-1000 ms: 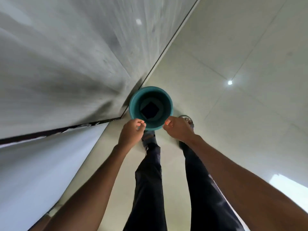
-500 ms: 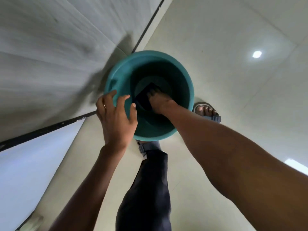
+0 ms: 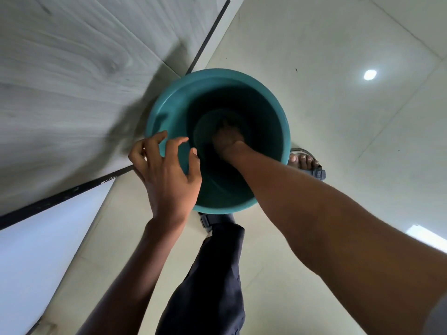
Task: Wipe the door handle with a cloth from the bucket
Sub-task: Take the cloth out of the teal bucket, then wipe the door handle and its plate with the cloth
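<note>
The right hand [image 3: 226,139] is reaching deep into the teal bucket [image 3: 169,112], and its fingertips are sinking into shadow at the bottom, so whether they are closing on anything is unclear. The cloth is not showing clearly in that darkness. The left hand [image 3: 167,172] is covering part of the near rim. The bucket is hiding most of the sandalled foot [image 3: 306,163]. The trouser leg [image 3: 212,281] is running off the lower edge.
</note>
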